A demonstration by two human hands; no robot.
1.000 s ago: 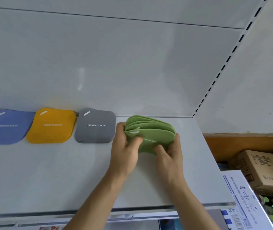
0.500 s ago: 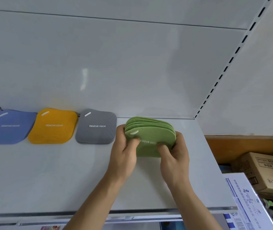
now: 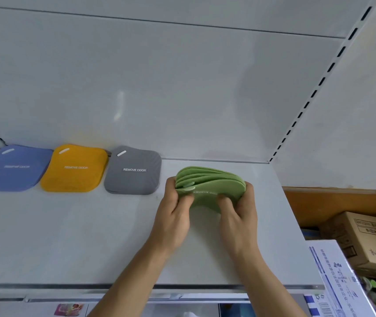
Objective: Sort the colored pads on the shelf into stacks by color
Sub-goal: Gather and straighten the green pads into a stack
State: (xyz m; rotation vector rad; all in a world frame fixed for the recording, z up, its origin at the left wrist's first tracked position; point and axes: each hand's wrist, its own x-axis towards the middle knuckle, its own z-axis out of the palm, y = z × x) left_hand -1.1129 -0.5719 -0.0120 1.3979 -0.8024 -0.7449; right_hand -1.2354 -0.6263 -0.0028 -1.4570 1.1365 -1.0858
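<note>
White shelf [image 3: 68, 236], right of the gray stack [image 3: 133, 171]: left hand [image 3: 174, 216] and right hand [image 3: 239, 216] pinch the fanned green pads [image 3: 212, 181] by opposite edges; light and floppy, probably best squared from both sides.

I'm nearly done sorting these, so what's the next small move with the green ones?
Probably lay the green pads flat on the shelf, right of the gray stack. Both hands, left and right, grip them fanned and tilted, while blue, yellow and gray lie flat.
</note>
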